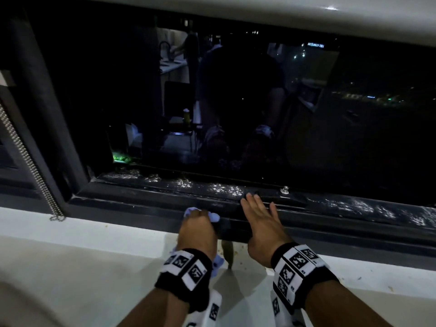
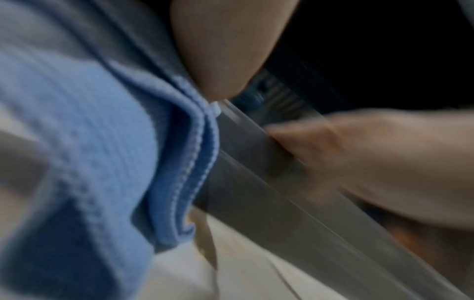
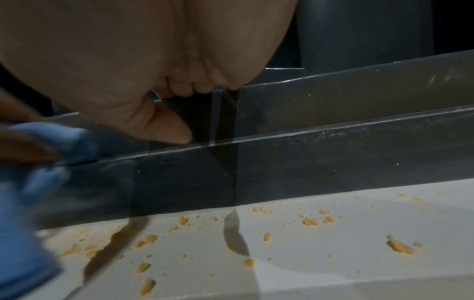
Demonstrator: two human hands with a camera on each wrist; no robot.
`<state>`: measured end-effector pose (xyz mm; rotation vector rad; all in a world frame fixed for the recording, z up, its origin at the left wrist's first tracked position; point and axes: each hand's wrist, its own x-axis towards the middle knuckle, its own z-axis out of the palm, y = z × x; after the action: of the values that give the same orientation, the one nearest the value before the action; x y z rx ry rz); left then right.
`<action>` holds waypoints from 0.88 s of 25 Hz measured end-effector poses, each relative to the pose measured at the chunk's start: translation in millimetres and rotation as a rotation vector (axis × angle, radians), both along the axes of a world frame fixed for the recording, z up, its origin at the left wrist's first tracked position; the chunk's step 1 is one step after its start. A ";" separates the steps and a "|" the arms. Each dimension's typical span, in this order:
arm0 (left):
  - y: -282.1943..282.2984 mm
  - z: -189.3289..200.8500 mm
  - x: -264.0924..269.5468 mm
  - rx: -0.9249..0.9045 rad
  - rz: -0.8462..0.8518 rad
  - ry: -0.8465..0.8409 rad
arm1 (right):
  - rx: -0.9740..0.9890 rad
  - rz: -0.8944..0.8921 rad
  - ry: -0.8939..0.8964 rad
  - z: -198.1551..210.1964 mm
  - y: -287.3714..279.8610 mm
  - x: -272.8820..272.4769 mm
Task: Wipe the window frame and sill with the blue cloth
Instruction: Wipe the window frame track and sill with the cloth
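My left hand (image 1: pixel 198 228) grips the bunched blue cloth (image 1: pixel 213 217) against the dark bottom window frame (image 1: pixel 141 204), near its front rail. The cloth (image 2: pixel 84 142) fills the left wrist view, pressed to the grey rail (image 2: pixel 256 192). My right hand (image 1: pixel 259 220) lies flat on the same frame just right of the left one, fingers straight and reaching toward the inner track, thumb (image 3: pixel 164 125) against the rail (image 3: pixel 333 154). The white sill (image 1: pixel 94 256) runs below the frame. The blue cloth (image 3: pixel 30 182) shows blurred at the left of the right wrist view.
White dusty specks lie along the inner track (image 1: pixel 226 188), and a small metal stud (image 1: pixel 285 190) stands there. Yellow-orange crumbs (image 3: pixel 310 221) are scattered on the white sill below the rail. A beaded blind chain (image 1: pixel 30 161) hangs at the left. The dark pane (image 1: pixel 236 102) reflects the room.
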<state>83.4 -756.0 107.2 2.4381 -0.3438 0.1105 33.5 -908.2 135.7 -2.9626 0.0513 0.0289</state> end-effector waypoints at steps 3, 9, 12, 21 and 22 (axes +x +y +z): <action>-23.7 -10.2 -19.1 0.052 -0.311 -0.046 | -0.001 0.012 0.024 0.8 -1.2 0.6; 7.8 3.1 11.4 -0.128 -0.183 -0.073 | -0.030 0.037 0.021 3.1 -4.4 -1.8; -4.2 -8.1 2.5 0.042 -0.262 -0.072 | -0.010 0.042 0.041 4.4 -4.1 -2.9; -13.2 2.9 -0.1 0.046 -0.179 -0.073 | -0.023 0.071 0.023 3.0 -8.0 -3.4; -17.1 -4.8 -2.7 0.056 -0.195 -0.076 | -0.017 0.079 0.016 2.2 -8.9 -3.2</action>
<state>80.8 -773.1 102.4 2.4443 -0.6242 0.1093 30.3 -917.1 137.9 -2.9801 -0.0641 0.0629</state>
